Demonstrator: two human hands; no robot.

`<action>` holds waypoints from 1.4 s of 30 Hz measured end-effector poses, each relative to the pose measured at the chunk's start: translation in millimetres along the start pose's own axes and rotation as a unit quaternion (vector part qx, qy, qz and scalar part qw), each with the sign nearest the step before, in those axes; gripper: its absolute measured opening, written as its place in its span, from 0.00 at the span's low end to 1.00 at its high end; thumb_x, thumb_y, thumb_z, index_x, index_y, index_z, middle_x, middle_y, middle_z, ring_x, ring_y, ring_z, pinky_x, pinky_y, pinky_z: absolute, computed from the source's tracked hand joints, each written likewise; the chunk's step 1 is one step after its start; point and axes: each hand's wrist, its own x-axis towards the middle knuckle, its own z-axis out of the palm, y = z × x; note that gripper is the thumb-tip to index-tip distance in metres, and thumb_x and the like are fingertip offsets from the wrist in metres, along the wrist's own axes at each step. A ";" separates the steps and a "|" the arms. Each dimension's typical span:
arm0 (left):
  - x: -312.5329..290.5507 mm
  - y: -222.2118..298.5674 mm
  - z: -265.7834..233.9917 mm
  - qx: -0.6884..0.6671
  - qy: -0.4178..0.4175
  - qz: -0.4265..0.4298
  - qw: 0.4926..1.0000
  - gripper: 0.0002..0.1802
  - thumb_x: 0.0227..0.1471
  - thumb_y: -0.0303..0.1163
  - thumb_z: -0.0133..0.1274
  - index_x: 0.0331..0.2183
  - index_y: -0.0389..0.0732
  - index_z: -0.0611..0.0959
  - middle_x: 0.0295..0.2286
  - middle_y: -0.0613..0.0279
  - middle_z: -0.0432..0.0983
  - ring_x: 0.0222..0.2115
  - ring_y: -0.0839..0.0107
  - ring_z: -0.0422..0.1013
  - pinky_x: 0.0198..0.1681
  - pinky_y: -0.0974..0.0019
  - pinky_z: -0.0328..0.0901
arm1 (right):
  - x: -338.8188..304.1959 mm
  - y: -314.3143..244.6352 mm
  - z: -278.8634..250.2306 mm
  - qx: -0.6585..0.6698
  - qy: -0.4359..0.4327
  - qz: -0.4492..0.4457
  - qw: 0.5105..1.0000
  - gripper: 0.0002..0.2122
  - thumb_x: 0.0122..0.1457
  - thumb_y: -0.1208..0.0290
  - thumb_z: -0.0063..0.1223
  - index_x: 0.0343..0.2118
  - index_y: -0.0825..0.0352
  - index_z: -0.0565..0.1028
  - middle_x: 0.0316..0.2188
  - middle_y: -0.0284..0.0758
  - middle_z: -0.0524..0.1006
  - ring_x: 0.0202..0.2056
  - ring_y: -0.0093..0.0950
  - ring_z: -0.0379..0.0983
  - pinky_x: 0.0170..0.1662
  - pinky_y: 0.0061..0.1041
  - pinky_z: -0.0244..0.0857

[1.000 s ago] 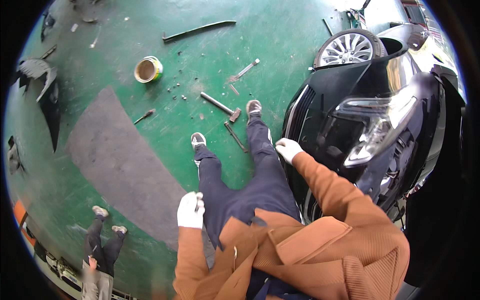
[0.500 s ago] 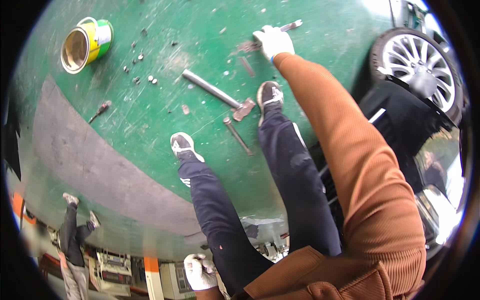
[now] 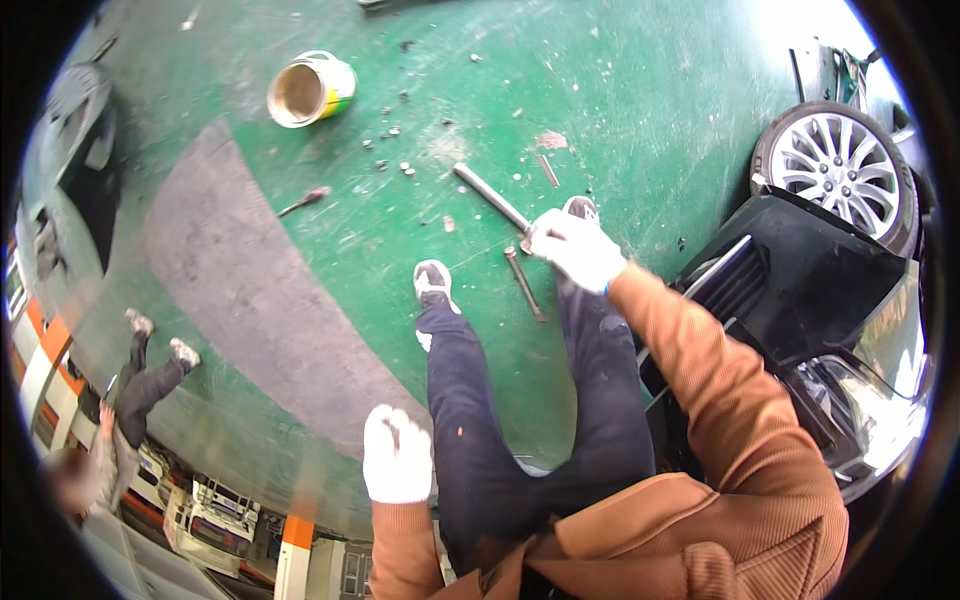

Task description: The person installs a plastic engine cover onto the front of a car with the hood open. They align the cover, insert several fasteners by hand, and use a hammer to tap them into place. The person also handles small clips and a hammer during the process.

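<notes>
Hammer point(image 3: 492, 197) is lying on the green floor point(image 3: 385, 225), ahead of the person and a little right of centre; right hand point(image 3: 573, 247) is hovering or resting right at its head end, and from this angle it is covering most of the head, so contact is impossible to tell; the white-gloved fingers are curling downward, and whether they are gripping anything is staying hidden behind the back of the glove; left hand point(image 3: 398, 458) is hanging well back beside the left thigh, loosely curled, with nothing showing in it, though its palm is out of sight; so the right is clearly the nearer of the two, and the hammer is lying forward and to the right of the left; now the line of it: the long axis is running diagonally, the bare grey handle end pointing forward and left, away from the body, the head end pointing back and right, near the right shoe point(image 3: 582, 207); just nearer the person, a slim metal bar point(image 3: 525, 285) is lying between the legs, its thicker end pointing forward near the hammer's head, its thin end angling back toward the right leg point(image 3: 605, 370)
</notes>
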 end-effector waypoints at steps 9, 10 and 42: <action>-120.8 101.7 90.5 -0.002 -0.319 -0.026 0.948 0.17 0.70 0.37 0.51 0.53 0.37 0.76 0.39 0.59 0.76 0.29 0.73 0.71 0.28 0.71 0.64 | -219.0 -368.2 73.2 -0.045 0.020 -0.179 0.983 0.12 0.70 0.62 0.48 0.47 0.64 0.77 0.35 0.43 0.79 0.38 0.47 0.78 0.45 0.39 0.72; -136.5 113.2 97.7 0.015 -0.333 -0.023 0.943 0.16 0.70 0.37 0.51 0.53 0.37 0.76 0.38 0.59 0.77 0.28 0.73 0.71 0.27 0.71 0.64 | -231.9 -384.5 73.0 -0.068 0.020 -0.177 0.982 0.13 0.70 0.60 0.49 0.47 0.64 0.76 0.37 0.44 0.80 0.40 0.49 0.78 0.45 0.42 0.72; -467.4 18.8 -112.8 0.242 -0.583 -0.102 0.769 0.19 0.72 0.39 0.44 0.55 0.36 0.76 0.42 0.59 0.78 0.33 0.74 0.71 0.26 0.75 0.63 | -684.1 -401.2 242.0 -0.163 0.284 -0.215 0.920 0.21 0.69 0.49 0.48 0.42 0.67 0.77 0.33 0.46 0.81 0.37 0.48 0.79 0.42 0.41 0.72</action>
